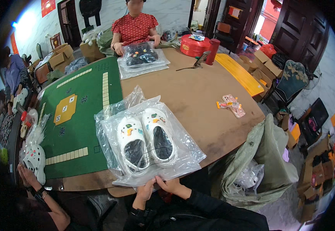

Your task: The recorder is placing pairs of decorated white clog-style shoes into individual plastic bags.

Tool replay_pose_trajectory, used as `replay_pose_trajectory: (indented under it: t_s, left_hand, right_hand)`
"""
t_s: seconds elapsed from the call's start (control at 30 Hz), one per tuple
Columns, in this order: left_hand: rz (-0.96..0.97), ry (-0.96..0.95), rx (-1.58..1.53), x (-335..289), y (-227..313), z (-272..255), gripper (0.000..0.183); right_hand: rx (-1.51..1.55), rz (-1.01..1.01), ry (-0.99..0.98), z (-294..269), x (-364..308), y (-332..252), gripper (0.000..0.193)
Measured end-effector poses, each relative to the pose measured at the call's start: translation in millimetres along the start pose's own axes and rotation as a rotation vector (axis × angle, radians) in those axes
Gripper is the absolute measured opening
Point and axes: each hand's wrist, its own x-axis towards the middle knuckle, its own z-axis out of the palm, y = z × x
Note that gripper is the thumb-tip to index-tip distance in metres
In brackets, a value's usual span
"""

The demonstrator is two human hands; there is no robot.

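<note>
A pair of white clogs [131, 144] with colourful charms lies inside a clear plastic bag [183, 154] at the table's near edge. More clear bags seem to lie beneath it. My left hand [146, 189] pinches the bag's lower edge, thumb on top. Right beside it, my right hand [171, 185] grips the same edge, its thumb on the plastic and its other fingers partly hidden beneath. The clogs' heel openings face me.
Across the table [167, 84] a person in a red patterned top handles bagged dark shoes [140, 54]. At left, a co-worker's hand touches a white clog [34, 163] beside a green mat [90, 134]. A phone [235, 106] lies right; an open sack [267, 161] stands below.
</note>
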Motion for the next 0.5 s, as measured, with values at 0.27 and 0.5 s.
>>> replay_pose_trajectory:
  t_s: [0.27, 0.5]
  left_hand:
    - [0.047, 0.001, 0.057, 0.6, 5.5, 5.2, 0.033]
    - [0.045, 0.038, 0.062, 1.0, 5.8, 8.1, 0.033]
  right_hand:
    - [0.001, -0.049, 0.065, 2.7, 2.3, 2.9, 0.018]
    - [0.004, -0.049, 0.073, 2.5, 3.0, 1.4, 0.017]
